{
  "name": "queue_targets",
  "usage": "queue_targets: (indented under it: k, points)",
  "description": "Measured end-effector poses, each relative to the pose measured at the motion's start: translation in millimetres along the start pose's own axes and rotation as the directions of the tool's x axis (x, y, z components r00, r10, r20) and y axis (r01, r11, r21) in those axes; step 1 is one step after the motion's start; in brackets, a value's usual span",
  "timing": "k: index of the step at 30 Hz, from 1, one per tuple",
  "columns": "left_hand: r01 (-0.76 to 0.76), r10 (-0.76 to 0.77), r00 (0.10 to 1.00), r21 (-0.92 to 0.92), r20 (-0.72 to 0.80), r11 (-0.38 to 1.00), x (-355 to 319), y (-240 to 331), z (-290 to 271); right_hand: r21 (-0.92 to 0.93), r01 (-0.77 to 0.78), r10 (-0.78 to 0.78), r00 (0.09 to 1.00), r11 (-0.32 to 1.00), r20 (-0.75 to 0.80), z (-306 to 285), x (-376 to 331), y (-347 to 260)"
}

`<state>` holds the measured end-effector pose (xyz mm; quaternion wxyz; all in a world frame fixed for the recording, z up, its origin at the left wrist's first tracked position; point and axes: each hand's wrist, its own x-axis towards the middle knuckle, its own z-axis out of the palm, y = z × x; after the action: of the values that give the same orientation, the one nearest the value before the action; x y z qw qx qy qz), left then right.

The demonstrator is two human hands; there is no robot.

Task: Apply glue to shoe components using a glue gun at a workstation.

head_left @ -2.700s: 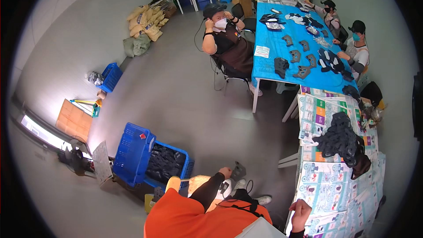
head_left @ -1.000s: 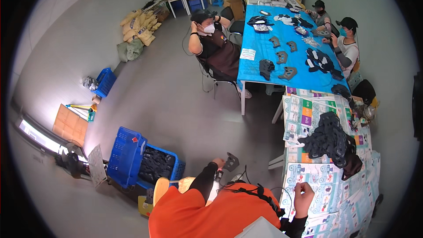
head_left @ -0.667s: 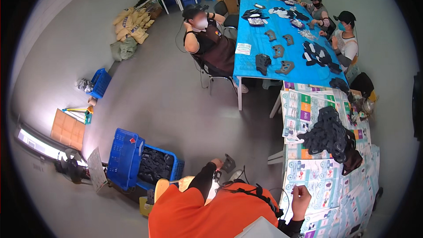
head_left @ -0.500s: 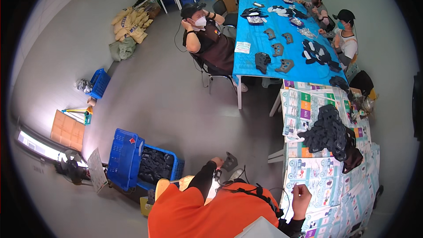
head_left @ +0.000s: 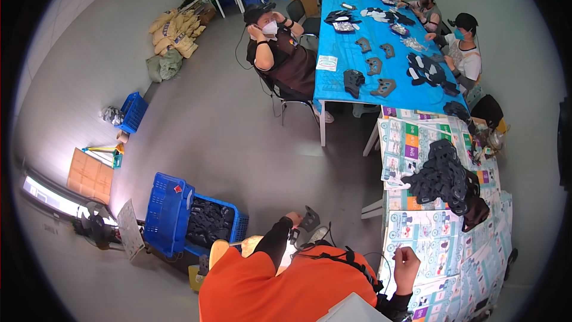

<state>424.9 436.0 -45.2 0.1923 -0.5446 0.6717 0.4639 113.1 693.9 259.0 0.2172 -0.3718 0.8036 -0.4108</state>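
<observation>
While my left hand (head_left: pixel 294 219) is holding one flat, notched dark-grey piece (head_left: pixel 310 219) out over the grey floor (head_left: pixel 262 137), its fingers are pinching the near end and the rest is jutting out to their right. Four loose grey notched pieces (head_left: pixel 373 65) are lying apart on the bench with a bright blue cover (head_left: pixel 336 92), and one thicker, darker grey bundle (head_left: pixel 353 82) is lying just beside them. One heap of black, rounded pieces (head_left: pixel 444 173) is covering part of the nearer bench, spread with printed paper sheets (head_left: pixel 417 226); its pieces are overlapping too much for me to count. Two blue plastic crates are sitting near my left side: one upright (head_left: pixel 241 226) and holding many black pieces, one tipped up (head_left: pixel 168 211) beside it. Three people (head_left: pixel 286 56) are sitting around the blue bench, one on its left and two on its right. My left forearm, black-sleeved, is slanting forward and right. My right hand (head_left: pixel 407 267) is rising by the paper-covered bench, fingers curled in narrow; whether they are holding anything small, I cannot tell.
</observation>
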Motion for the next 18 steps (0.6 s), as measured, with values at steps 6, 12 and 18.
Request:
queue_targets:
  k: [6,12,18]
  points:
    - [0.04,-0.04,0.999,-0.062,0.003,0.997,-5.7,6.4,-2.8,0.037,-0.019,0.019,1.0,0.999,-0.014,2.0,2.9,0.2]
    - [0.039,-0.04,0.999,-0.118,-0.005,0.992,-7.2,3.9,-0.4,-0.029,-0.134,0.136,0.982,0.991,0.129,-6.8,2.9,-10.7]
    - [-0.033,0.034,0.999,0.032,-0.003,0.999,4.6,-11.1,8.8,0.268,0.28,-0.219,0.947,0.922,-0.235,-4.0,1.9,-18.5]
